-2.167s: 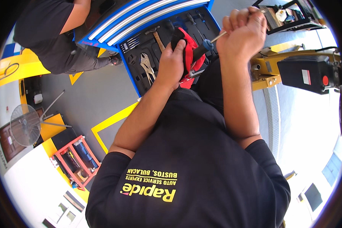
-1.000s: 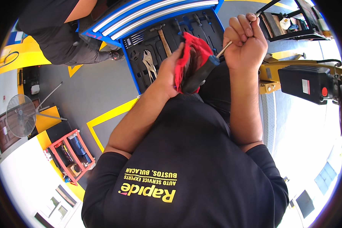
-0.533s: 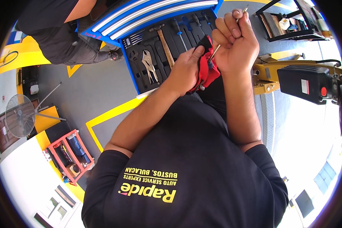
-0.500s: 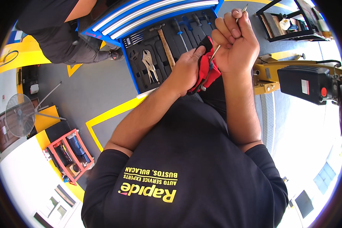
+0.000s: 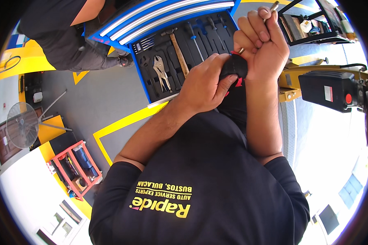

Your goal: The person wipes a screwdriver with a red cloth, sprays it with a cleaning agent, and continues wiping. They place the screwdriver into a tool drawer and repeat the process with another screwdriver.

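My left hand (image 5: 206, 83) is closed around a black-and-red cloth (image 5: 234, 67); its black side faces up and bits of red show at the edges. Just right of it, my raised right hand (image 5: 268, 53) has its fingers curled on a slim metal tool (image 5: 274, 6). One end of that tool sticks out above the thumb and forefinger. A short piece of metal also shows between the cloth and my right palm; whether it belongs to the same tool, I cannot tell. Cloth and fingers hide the rest.
Ahead, a blue tool cabinet's open drawer (image 5: 154, 98) holds locking pliers (image 5: 160, 71), a wooden-handled hammer (image 5: 178, 53) and several screwdrivers. Someone in dark clothes (image 5: 79, 45) stands at the far left. A yellow lift arm (image 5: 290, 79) is on the right, a red tool cart (image 5: 71, 149) at left.
My left hand has turned over and moved the cloth up against the right hand, its black side now covering most of the red. My right hand has shifted slightly right, still gripping the tool.
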Motion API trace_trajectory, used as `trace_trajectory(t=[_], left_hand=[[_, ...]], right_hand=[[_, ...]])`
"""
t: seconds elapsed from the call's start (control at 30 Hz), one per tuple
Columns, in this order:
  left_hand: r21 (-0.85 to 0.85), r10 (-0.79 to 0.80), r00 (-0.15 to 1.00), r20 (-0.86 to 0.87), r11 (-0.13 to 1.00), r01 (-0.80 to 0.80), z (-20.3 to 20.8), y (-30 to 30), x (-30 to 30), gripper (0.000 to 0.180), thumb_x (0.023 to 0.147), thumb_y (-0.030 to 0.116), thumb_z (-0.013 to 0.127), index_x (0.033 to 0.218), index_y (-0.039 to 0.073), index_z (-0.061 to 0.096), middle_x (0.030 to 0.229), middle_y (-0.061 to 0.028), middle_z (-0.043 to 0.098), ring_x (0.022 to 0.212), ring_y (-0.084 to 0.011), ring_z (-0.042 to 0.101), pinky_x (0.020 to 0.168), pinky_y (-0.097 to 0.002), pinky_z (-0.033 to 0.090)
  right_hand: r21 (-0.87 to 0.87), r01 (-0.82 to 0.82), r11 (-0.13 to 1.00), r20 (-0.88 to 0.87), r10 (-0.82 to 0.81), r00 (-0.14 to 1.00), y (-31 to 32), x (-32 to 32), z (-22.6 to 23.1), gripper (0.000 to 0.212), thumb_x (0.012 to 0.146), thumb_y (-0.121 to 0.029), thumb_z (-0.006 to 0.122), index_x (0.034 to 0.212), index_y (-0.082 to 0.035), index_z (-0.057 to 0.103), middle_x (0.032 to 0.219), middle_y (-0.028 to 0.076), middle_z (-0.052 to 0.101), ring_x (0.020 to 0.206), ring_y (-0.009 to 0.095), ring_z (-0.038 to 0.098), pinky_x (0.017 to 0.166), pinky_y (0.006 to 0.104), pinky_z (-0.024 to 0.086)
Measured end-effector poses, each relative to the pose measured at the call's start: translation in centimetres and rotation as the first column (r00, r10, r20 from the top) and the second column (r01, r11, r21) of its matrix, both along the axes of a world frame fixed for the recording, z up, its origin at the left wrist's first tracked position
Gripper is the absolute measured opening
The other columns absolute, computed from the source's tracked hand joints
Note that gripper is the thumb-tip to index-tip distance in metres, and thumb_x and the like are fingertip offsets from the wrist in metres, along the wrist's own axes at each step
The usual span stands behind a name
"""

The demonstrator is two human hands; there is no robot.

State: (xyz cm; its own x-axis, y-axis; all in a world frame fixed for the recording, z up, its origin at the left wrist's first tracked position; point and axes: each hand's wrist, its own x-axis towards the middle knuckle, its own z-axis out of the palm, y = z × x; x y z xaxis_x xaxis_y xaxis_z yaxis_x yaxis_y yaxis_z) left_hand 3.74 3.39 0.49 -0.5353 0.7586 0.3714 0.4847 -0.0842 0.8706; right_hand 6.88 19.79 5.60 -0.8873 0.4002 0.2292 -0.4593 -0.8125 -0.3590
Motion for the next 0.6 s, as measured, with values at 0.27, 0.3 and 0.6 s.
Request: trace_trajectory(t=[0.27, 0.3, 0.6], left_hand=[[-0.009, 0.015, 0.426, 0.905, 1.000, -0.016, -1.1, 1.2, -0.8, 0.038, 0.108, 0.042, 0.052, 0.112, 0.005, 0.061, 0.080, -0.0070, 0.067, 0.067, -0.0287, 0.069, 0.064, -0.0398, 0.057], [0.019, -0.014, 0.275, 0.961, 1.000, -0.014, -0.9, 0.9, -0.8, 0.043, 0.107, 0.047, 0.051, 0.116, 0.006, 0.061, 0.087, -0.0082, 0.070, 0.073, -0.0301, 0.071, 0.069, -0.0428, 0.061], [0.472, -0.497, 0.368, 0.786, 0.867, 0.161, -1.0, -1.6, -1.3, 0.053, 0.104, 0.027, 0.048, 0.149, 0.000, 0.047, 0.146, -0.0169, 0.057, 0.138, -0.0331, 0.051, 0.120, -0.0408, 0.033]], right_hand=[[0.209, 0.187, 0.960, 0.224, -0.234, 0.946, -2.7, 0.0, 0.4, 0.024, 0.112, -0.025, 0.044, 0.104, -0.006, 0.056, 0.074, -0.004, 0.039, 0.062, 0.006, 0.029, 0.051, 0.0225, 0.024], [0.230, 0.190, 0.954, 0.247, -0.246, 0.937, -2.5, -0.1, 0.4, 0.024, 0.112, -0.025, 0.044, 0.105, -0.006, 0.056, 0.075, -0.003, 0.040, 0.063, 0.007, 0.031, 0.052, 0.0224, 0.026], [0.057, 0.244, 0.968, 0.391, -0.246, 0.887, 0.0, -1.2, -0.3, 0.022, 0.113, -0.027, 0.042, 0.105, -0.009, 0.053, 0.073, -0.003, 0.038, 0.059, 0.007, 0.035, 0.051, 0.0224, 0.032]])
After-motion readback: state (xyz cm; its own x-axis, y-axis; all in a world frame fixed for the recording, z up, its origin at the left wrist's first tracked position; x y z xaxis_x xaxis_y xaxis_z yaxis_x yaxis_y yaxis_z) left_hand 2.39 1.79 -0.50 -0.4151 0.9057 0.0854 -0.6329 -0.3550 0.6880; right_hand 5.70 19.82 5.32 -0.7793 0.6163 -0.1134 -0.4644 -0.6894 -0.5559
